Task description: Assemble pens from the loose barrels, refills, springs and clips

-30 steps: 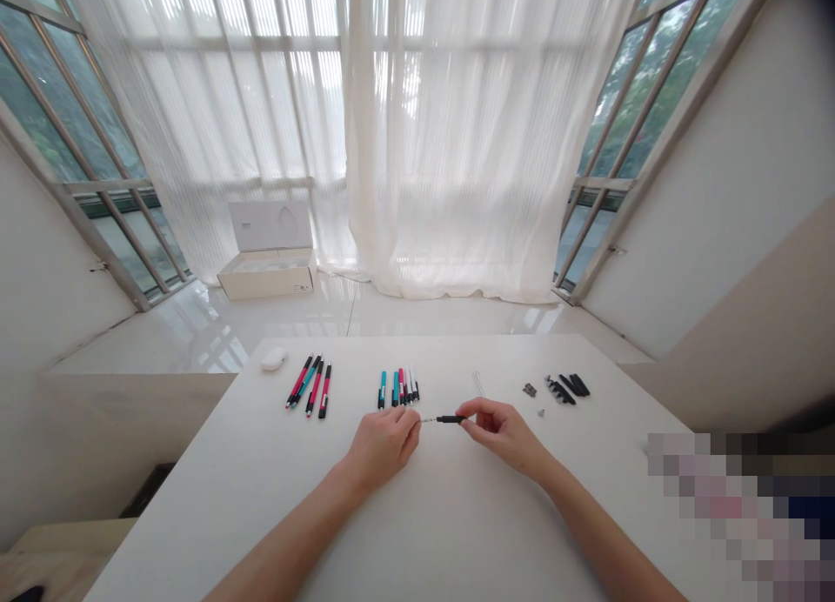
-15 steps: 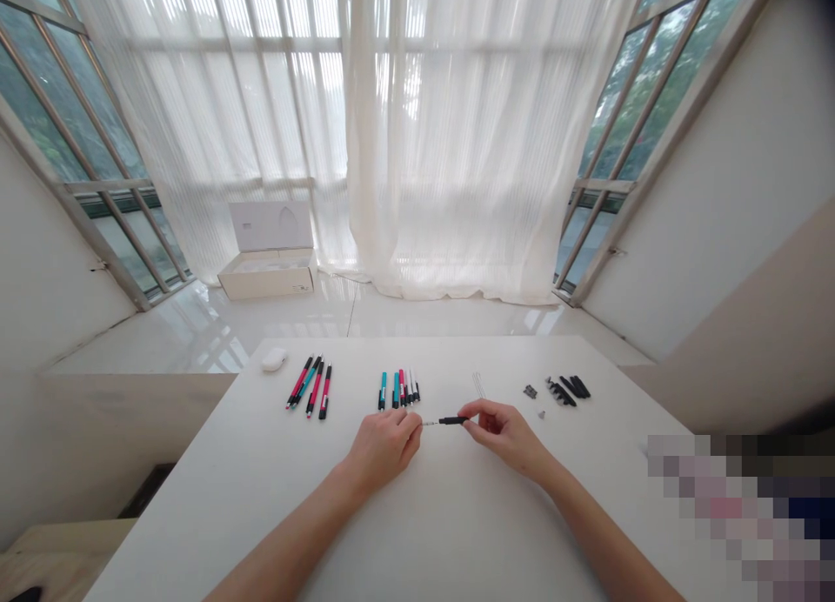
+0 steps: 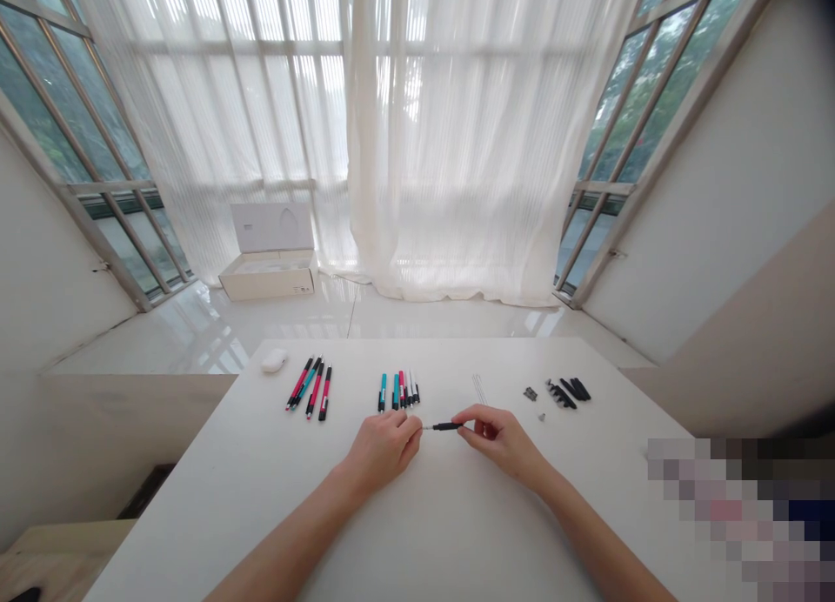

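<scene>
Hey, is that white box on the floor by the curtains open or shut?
Open: the white box has its lid standing up behind the base.

- a bare left hand (image 3: 384, 450), with a smooth, rounded back and slender fingers
- a bare right hand (image 3: 504, 439), matching the left, with long, slim, tapering fingers
- a bare left forearm (image 3: 287, 532), long and smooth, narrowing toward an uncovered wrist
- a bare right forearm (image 3: 604, 532), equally slim and smooth, also narrowing toward an uncovered wrist and cut off by the lower edge of the view
</scene>
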`<action>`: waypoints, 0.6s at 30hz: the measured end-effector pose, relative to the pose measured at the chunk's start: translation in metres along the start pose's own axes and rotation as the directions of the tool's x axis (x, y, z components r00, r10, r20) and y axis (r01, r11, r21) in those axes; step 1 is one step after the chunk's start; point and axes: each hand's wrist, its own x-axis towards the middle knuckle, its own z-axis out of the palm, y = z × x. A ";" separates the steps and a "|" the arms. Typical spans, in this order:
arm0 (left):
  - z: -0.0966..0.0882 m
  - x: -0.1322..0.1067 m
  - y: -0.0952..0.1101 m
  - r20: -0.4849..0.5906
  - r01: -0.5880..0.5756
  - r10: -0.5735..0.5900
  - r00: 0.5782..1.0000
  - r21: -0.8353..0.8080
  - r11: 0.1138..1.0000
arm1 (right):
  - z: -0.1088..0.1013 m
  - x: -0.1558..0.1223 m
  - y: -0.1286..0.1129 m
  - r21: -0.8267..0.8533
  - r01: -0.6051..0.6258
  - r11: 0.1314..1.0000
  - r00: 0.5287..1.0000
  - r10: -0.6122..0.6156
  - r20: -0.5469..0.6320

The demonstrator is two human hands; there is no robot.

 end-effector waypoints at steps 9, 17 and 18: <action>-0.002 0.001 0.000 0.032 -0.013 0.014 0.999 -0.050 0.999 | 0.011 0.001 0.008 0.092 -0.078 0.993 0.995 0.072 0.068; -0.004 0.000 0.000 0.102 -0.073 0.092 0.991 -0.169 0.983 | 0.020 0.001 0.010 0.045 -0.049 0.998 0.999 0.048 0.015; -0.003 0.000 -0.001 0.107 -0.078 0.097 0.990 -0.166 0.983 | 0.020 0.001 0.010 0.044 -0.049 0.998 0.999 0.048 0.014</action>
